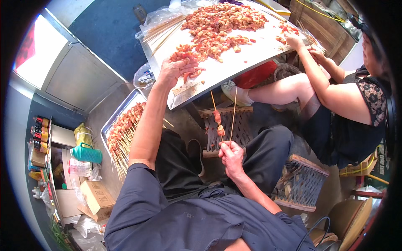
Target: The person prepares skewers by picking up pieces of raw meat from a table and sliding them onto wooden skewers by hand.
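Note:
My right hand (232, 158) grips two thin bamboo skewers by their lower ends. Raw meat pieces (219, 124) are threaded on the left one of these, while the other skewer (233, 114) is bare. At the near side of the white tabletop (267, 42), my left hand (176, 70) has its fingers curled around raw meat pieces (185, 56). Behind that hand spreads a large heap of diced raw meat (224, 18). A bundle of bare bamboo skewers (165, 29) lies at the heap's left, beside a clear plastic bag (157, 15).
Filled meat skewers (125, 131) lie in a metal tray (108, 120) at my left. A person (333, 84) sits at right, hands at the table's far end. Low folding stools (301, 183) with woven seats stand by my legs. A teal thermos (86, 153) and cardboard box (97, 199) are left.

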A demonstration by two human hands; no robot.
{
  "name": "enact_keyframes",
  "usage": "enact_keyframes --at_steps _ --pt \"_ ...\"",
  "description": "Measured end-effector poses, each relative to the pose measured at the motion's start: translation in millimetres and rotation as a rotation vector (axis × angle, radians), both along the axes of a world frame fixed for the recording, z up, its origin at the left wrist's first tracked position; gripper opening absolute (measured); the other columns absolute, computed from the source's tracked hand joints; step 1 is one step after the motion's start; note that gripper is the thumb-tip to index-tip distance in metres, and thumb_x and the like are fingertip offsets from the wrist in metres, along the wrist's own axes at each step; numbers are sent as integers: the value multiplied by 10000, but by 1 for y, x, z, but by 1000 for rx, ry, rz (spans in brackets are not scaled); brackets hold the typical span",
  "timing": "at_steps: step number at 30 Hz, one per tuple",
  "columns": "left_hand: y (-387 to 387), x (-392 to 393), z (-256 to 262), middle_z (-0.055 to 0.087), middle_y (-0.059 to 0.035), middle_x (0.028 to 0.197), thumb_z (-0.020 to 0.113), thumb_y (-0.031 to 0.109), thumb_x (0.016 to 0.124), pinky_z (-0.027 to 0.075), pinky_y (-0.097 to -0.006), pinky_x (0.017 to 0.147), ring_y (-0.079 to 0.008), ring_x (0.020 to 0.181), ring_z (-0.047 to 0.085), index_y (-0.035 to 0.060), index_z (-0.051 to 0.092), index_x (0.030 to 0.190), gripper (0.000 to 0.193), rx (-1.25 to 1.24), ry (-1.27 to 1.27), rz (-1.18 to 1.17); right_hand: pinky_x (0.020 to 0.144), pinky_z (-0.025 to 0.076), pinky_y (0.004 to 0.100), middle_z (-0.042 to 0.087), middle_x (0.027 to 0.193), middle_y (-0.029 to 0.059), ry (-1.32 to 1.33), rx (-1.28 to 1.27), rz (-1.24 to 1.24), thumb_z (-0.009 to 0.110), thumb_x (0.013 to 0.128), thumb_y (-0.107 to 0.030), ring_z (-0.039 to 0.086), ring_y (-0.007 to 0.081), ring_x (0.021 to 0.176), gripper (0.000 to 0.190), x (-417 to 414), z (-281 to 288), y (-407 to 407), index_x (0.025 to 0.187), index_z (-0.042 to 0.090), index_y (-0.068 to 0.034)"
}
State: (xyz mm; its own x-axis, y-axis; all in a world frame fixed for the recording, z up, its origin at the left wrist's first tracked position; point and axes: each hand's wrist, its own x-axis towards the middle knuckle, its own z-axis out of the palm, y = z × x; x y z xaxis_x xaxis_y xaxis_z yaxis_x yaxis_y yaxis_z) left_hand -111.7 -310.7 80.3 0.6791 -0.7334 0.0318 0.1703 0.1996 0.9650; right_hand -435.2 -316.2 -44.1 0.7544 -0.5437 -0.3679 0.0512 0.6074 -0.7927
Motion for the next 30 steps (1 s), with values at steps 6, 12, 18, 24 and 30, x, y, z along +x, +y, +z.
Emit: enact_keyframes --at_steps 6,12,18,24,30 --pt "2 -19 -16 604 -255 1030 425 -50 881 566 -382 753 -352 917 647 -29 505 998 144 -121 123 -64 369 235 156 534 618 2 -31 -6 8 549 913 -139 336 5 418 114 6 11 0 924 576 -29" --pt "2 -44 -24 594 -260 1068 452 38 921 548 -401 809 -367 1006 609 -27 512 1031 141 -144 253 -125 375 237 154 530 616 0 -64 -38 9 548 913 -137 336 4 422 113 20 19 -4 922 575 -28" --pt "-1 -55 -31 611 -231 1068 550 102 904 552 -390 805 -347 992 622 -26 526 1065 207 -134 250 -55 395 260 153 531 619 -20 -59 -47 20 555 910 -142 353 1 447 112 23 20 -3 901 590 -36" --pt "0 -54 -34 649 -211 956 613 57 857 572 -373 734 -316 881 663 -39 578 949 137 -195 269 -1 378 245 153 526 617 -4 -50 -62 24 555 909 -141 341 4 429 114 23 18 -1 924 582 -31" --pt "-3 -57 -41 661 -188 930 630 46 838 573 -364 725 -293 868 668 -12 625 921 102 -248 323 -7 379 243 153 525 615 -5 -58 -72 10 554 910 -141 338 4 428 116 23 17 -3 918 585 -30"
